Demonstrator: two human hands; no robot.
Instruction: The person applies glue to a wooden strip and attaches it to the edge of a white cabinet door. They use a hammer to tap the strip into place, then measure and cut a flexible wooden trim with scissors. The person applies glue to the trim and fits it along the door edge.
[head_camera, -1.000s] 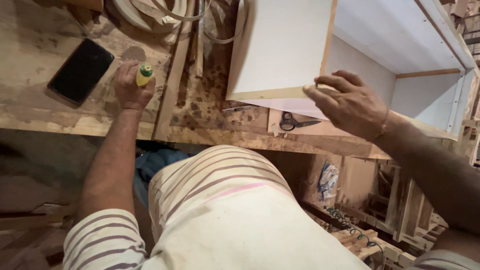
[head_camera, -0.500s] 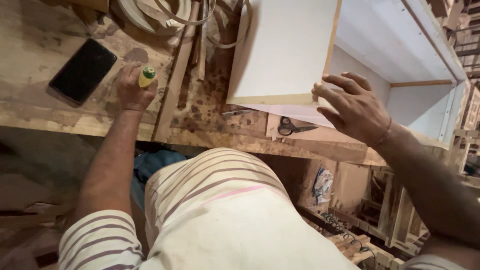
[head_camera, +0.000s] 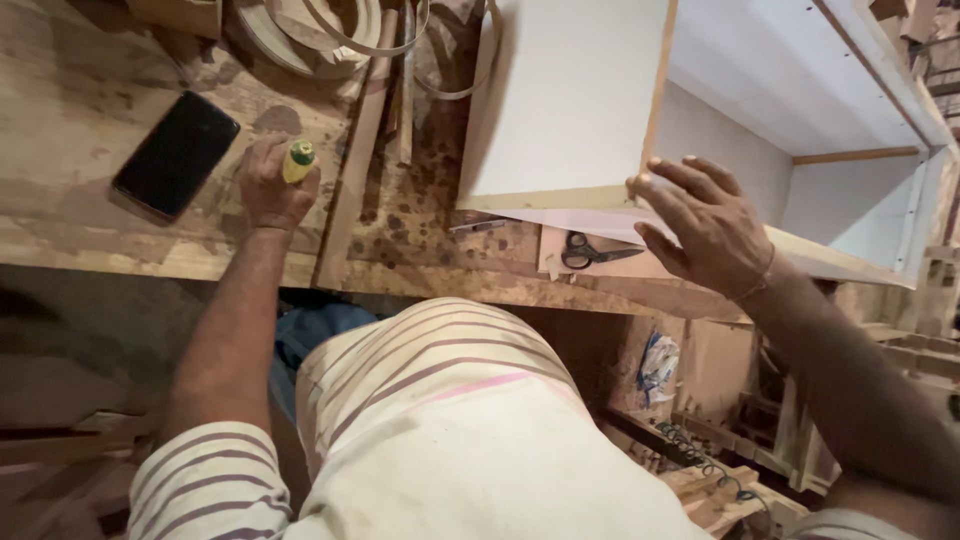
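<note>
Soft, warm indoor light; bright glare upper right, slight overall blur.

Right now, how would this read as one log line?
left hand: grips tool | right hand: on cabinet corner | phone, scissors on bench

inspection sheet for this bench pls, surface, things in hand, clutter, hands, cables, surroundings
surface: wooden workbench, worn, with dark stains near its middle.
job's things: white cabinet box lying on the bench, open side toward the right; small tool with a yellow and green handle.
clutter: black phone face up at left; scissors under the cabinet edge; curled wood strips at the top.
grippers: left hand closed on the tool; right hand open, fingers on the cabinet's front corner.
cables: nothing seen.
surroundings: wood offcuts below the bench at right.
</note>
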